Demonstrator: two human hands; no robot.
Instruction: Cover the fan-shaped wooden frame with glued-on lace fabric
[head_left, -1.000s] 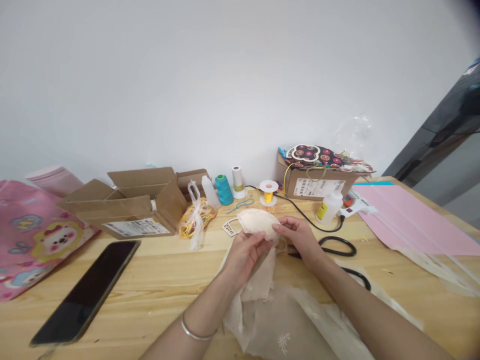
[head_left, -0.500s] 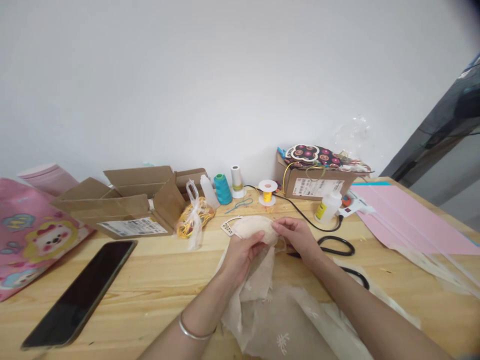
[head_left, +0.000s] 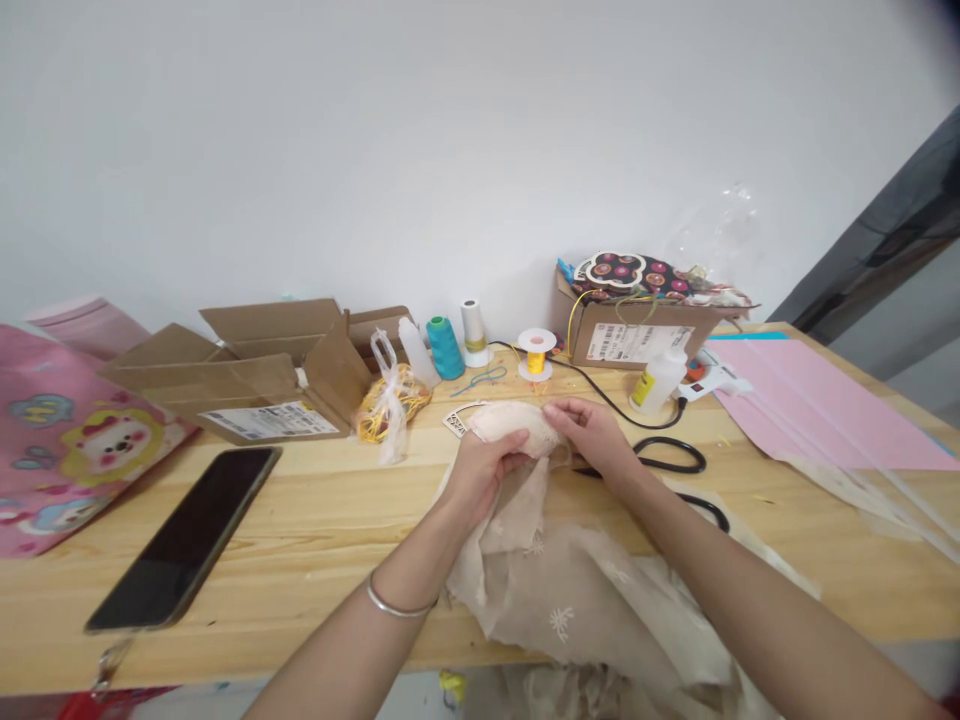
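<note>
Lying at the far left of the tabletop (head_left: 315, 520) is a pink bag (head_left: 67, 440), with a dark phone (head_left: 187, 535) just beside it and an open cardboard box (head_left: 255, 385) behind. Next come a knotted plastic bag of yellow cord (head_left: 390, 405), a teal spool (head_left: 445, 348), a white spool (head_left: 474, 335) and a yellow spool (head_left: 535, 355), all against the wall.

In the middle, the left hand (head_left: 480, 470) (a bangle on its wrist) has its fingers curled around the near edge of a plump cream pad (head_left: 510, 422), which is held just above the tabletop. The right hand (head_left: 592, 435) meets it from the other side, thumb and fingertips pinched onto the pad's right end. Loose cream fabric (head_left: 570, 590) with small embroidered flowers trails from the pad towards the person and over the table's edge.

To the right, black scissors (head_left: 667, 465) lie untouched near the right wrist, then a glue bottle (head_left: 654, 382), a glue gun (head_left: 709, 378), a second box (head_left: 637, 340) heaped with patterned cloth, and pink paper (head_left: 810, 415).

As a judgement, the work looks partway done: the pad is already filled out and draped in fabric, but the surplus cloth is uncut and nothing shows the covering fastened. Whether any seam is closed cannot be told.
</note>
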